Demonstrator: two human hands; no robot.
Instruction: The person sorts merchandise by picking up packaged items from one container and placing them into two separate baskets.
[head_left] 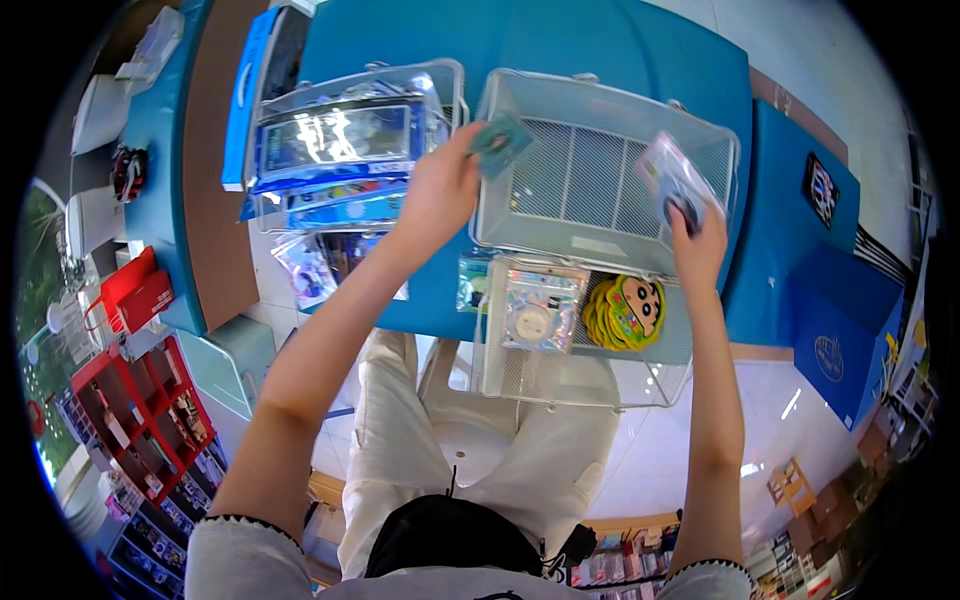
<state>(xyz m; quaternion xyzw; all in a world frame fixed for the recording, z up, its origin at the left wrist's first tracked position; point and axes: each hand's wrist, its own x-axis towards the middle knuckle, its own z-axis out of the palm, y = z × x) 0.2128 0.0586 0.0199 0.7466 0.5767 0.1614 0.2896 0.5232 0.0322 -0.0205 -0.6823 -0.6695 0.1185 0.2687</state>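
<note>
My left hand (440,195) is closed on a small green flat packet (502,146), slightly blurred, over the left rim of a white wire-mesh basket (600,245). On that basket's other side, my right hand (700,245) pinches a clear, pinkish plastic packet (672,170) with a dark round shape at its lower end. Only bare mesh shows inside this basket. Nearer to me, a second mesh basket (640,385) holds a shiny iridescent packet (540,305) and a stack of yellow cartoon-face pieces (625,312). A green packet (473,283) lies at its left edge.
Left of the mesh basket, another wire basket (455,75) is piled with shiny blue plastic packets (340,140). A blue box (248,100) stands beyond it. Everything rests on a teal table (400,35). At right are a patterned phone-shaped object (822,190) and a dark blue box (845,330).
</note>
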